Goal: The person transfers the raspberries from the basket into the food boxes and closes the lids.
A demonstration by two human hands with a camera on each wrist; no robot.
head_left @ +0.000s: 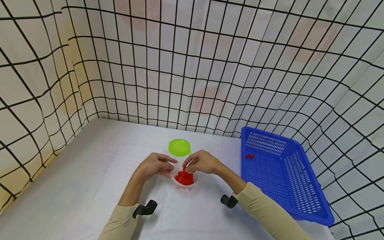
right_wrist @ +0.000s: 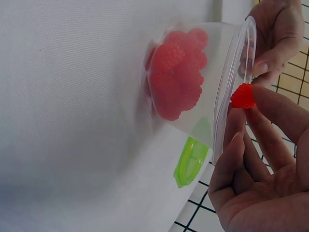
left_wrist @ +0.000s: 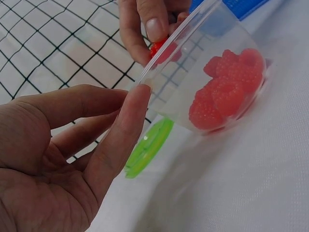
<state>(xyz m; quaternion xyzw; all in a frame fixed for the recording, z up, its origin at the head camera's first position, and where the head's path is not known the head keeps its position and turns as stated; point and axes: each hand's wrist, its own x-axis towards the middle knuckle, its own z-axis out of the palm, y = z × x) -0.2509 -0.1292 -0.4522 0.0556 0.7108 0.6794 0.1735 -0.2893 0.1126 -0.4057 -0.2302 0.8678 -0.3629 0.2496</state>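
A clear plastic tub (left_wrist: 169,104) stands on the white cloth, with several red raspberries (head_left: 184,178) heaped at its bottom. At its rim, on the left side, my left hand (head_left: 156,165) holds the edge between thumb and fingers. My right hand (head_left: 204,162) pinches a single raspberry (right_wrist: 243,96) between thumb and fingertips, over the tub's mouth. Behind the tub a green lid (head_left: 179,147) lies flat on the cloth.
To the right stands a blue plastic basket (head_left: 288,208) with slotted walls, a couple of small red pieces (head_left: 250,156) lying near its left wall. Black wire mesh (head_left: 168,80) backed by pale cloth encloses the back and sides.
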